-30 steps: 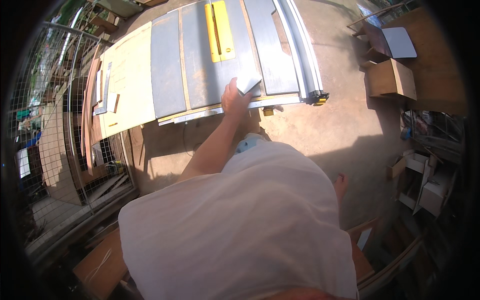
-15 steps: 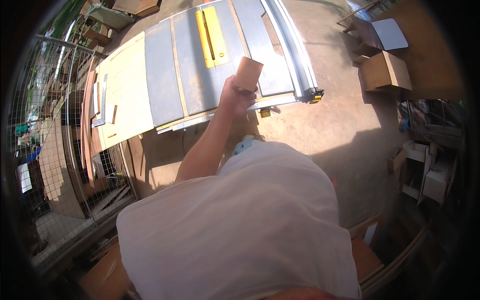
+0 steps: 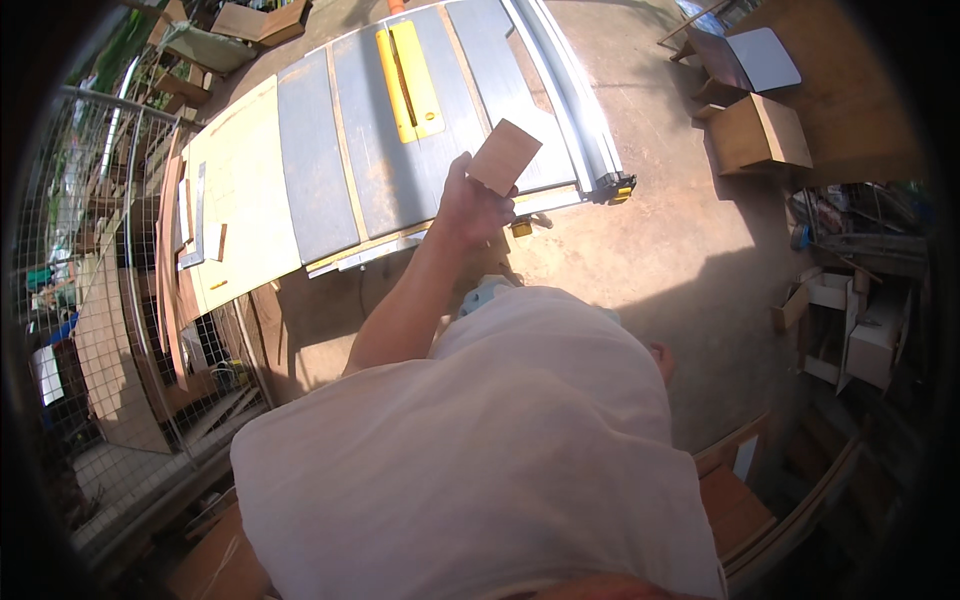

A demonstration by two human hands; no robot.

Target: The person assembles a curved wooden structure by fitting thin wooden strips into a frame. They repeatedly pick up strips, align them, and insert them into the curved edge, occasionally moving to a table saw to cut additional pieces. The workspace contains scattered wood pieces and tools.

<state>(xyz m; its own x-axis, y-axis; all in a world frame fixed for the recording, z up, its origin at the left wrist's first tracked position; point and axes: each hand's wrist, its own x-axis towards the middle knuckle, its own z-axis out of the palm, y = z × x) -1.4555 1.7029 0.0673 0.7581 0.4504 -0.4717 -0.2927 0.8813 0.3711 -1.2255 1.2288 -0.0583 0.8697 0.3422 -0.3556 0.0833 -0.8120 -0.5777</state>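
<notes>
The left hand (image 3: pixel 477 208) is closed on the near end of a small square wooden piece (image 3: pixel 505 157), thumb at its left edge and fingers tucked beneath; this grip leaves most of the broad brown face uncovered and tilted up to the wearer, an angle that seems to suit viewing it. The piece appears over the front part of the grey surface (image 3: pixel 307 150), right of the yellow throat plate (image 3: pixel 410 85) and nearer the body than its slot, so the arm need not stretch across the slot. The right hand (image 3: pixel 661 362) hangs beside the pale shirt (image 3: pixel 470 430), which hides most of it; I cannot tell how far open it is or whether it has hold of anything. A rip fence (image 3: pixel 565 100) runs along the right side, nearly parallel to the slot, presumably so that it can guide stock. At the left a plywood sheet (image 3: pixel 250 150) adjoins the grey surface; a metal square (image 3: pixel 200 215), a short wood strip (image 3: pixel 219 243) and a yellow pencil (image 3: pixel 219 285) lie on it, well apart from the slot, perhaps to be clear of the blade.
</notes>
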